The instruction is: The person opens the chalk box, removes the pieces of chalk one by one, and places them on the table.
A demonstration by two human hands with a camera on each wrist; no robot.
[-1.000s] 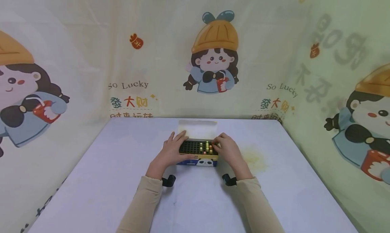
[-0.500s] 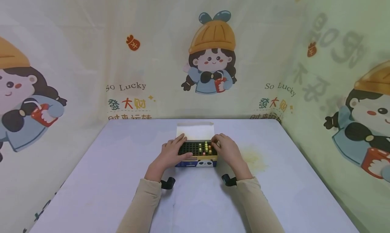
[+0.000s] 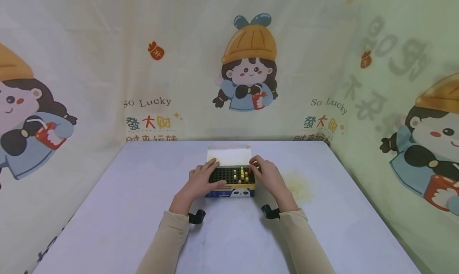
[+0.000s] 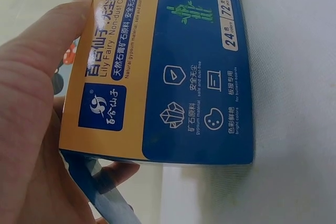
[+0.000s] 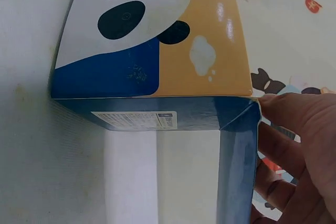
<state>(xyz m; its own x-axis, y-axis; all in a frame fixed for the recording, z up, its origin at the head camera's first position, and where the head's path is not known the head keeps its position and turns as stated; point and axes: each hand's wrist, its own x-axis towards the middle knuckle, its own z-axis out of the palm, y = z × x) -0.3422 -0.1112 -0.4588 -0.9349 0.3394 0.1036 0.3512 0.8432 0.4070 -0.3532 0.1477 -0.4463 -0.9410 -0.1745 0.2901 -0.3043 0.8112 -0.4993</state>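
A blue and yellow box of colored chalk (image 3: 229, 191), with a panda on its front, lies on the table with its white lid flap (image 3: 228, 155) raised at the back. Several yellow, orange and pink chalk sticks (image 3: 242, 173) stand in the right part of its black holed rack (image 3: 224, 174). My left hand (image 3: 201, 181) grips the box's left end, thumb along the front edge and fingers at the back. At the right end, my right hand (image 3: 267, 174) pinches an orange-red chalk stick (image 3: 250, 169) over the rack. The right wrist view hides that stick behind the box.
A white table (image 3: 229, 234) carries the box near its far edge. A faint yellow stain (image 3: 297, 187) marks the surface to the right. Printed cloth curtains (image 3: 193, 67) hang behind and at both sides.
The right hand stays at the box's right end, and the orange-red chalk stick now shows more upright between its fingertips. The left hand keeps its hold; the head view has shifted slightly.
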